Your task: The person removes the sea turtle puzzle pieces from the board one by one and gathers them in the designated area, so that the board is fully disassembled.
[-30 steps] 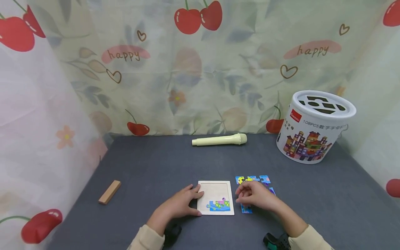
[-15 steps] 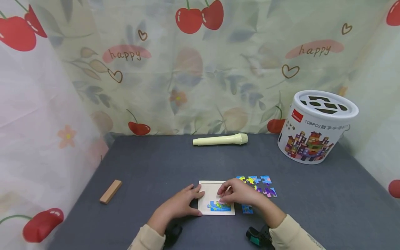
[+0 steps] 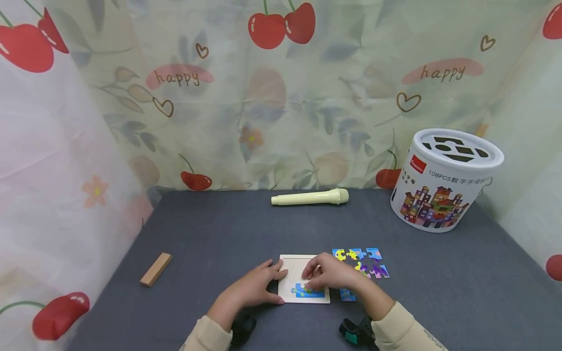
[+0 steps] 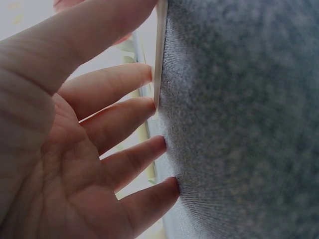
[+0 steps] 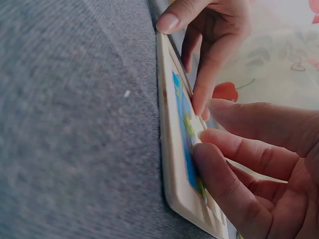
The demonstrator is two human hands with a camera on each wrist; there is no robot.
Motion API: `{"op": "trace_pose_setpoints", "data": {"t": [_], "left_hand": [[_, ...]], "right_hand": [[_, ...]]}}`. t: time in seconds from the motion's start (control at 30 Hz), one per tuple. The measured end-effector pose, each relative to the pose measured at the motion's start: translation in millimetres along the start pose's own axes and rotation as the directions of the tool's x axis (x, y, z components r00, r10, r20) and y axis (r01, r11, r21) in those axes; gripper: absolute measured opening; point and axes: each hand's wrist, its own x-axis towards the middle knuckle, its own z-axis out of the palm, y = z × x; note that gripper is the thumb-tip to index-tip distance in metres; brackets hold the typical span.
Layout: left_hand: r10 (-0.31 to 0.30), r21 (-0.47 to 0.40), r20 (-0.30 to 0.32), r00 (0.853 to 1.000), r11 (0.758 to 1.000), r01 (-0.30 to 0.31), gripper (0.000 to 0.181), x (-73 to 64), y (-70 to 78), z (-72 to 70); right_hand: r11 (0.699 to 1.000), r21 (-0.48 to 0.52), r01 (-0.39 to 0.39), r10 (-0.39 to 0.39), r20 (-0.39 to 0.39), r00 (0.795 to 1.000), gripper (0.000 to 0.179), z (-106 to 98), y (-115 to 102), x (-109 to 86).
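Observation:
A square wooden puzzle tray (image 3: 296,264) lies on the dark table, with joined blue puzzle pieces (image 3: 302,294) along its lower right part. My left hand (image 3: 254,285) rests at the tray's left side, fingers spread and fairly straight; thumb and fingertips touch its edge. Over the joined pieces, my right hand (image 3: 333,272) has thumb and fingers curled together at a puzzle piece, mostly hidden by the fingertips. In the right wrist view, those fingertips (image 5: 207,149) meet the coloured pieces inside the tray (image 5: 167,129). Several loose puzzle pieces (image 3: 374,253) lie right of the tray.
A wooden block (image 3: 155,269) lies at the left. A cream toy microphone (image 3: 310,197) sits along the back edge, and a white lidded bucket (image 3: 441,180) stands at the back right. Another loose blue piece (image 3: 348,295) lies below the right forearm. A printed curtain (image 3: 281,97) surrounds the table.
My right hand has moved left from the loose pieces to the joined ones in the tray, then slightly further left. My left hand has stayed at the tray's edge.

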Motion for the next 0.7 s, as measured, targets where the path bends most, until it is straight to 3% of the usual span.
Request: {"op": "trace_pose_setpoints", "data": {"t": [0.7], "left_hand": [[0.007,-0.005,0.010,1.000,1.000,-0.007,0.067,0.1,1.0,-0.7]], "right_hand": [[0.998,-0.058,-0.027,0.024,-0.050,0.998,0.015,7.2,-4.7,-1.8]]}}
